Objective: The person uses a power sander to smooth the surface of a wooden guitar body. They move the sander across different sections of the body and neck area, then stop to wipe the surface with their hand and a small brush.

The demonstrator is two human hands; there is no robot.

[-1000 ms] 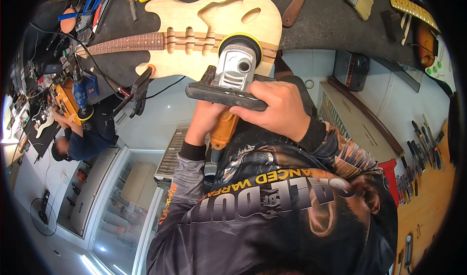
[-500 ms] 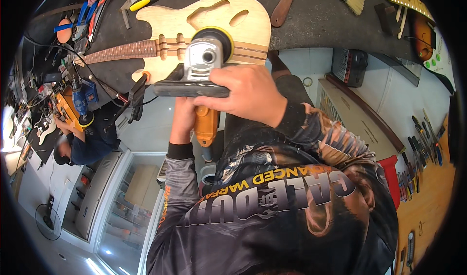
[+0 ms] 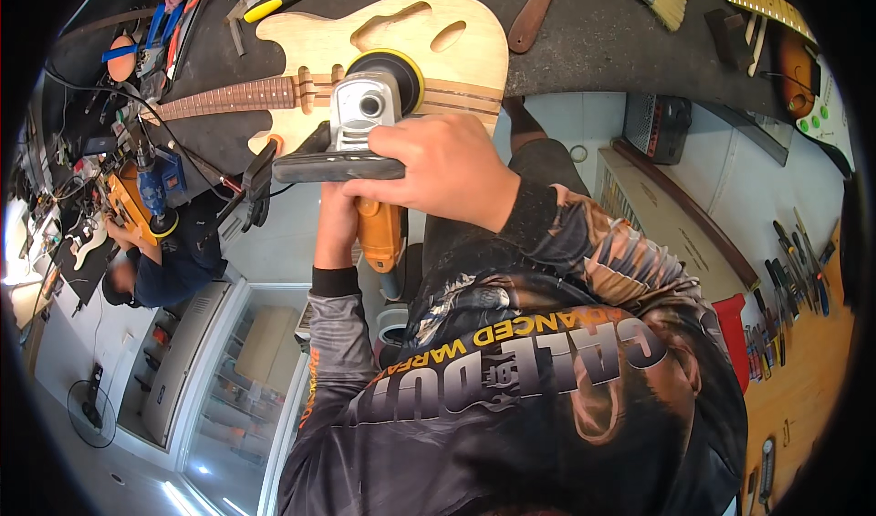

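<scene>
A pale wooden electric guitar body [image 3: 456, 69] with routed cavities lies on the dark bench, its fretted neck [image 3: 219, 101] pointing left. Over its middle is an angle grinder [image 3: 360, 114] with a silver head, an orange body and a round, yellow-rimmed pad [image 3: 408, 78]. The pad seems to lie on the wood; exact contact cannot be made out. My right hand [image 3: 447, 169] is closed round the right end of the grinder's black loop handle. My left hand [image 3: 338, 219] grips beside the orange body, its fingers largely hidden under the handle.
A black clamp [image 3: 260, 183] with an orange pad holds the guitar's near edge. Beyond lie a yellow-handled tool [image 3: 274, 2], a wooden-handled scraper [image 3: 534, 14] and a brush [image 3: 662, 0]. At the left, another person [image 3: 173, 265] works with a blue power tool [image 3: 155, 187].
Both hands have carried the grinder slightly left across the guitar body. The guitar and clamp stay where they were.
</scene>
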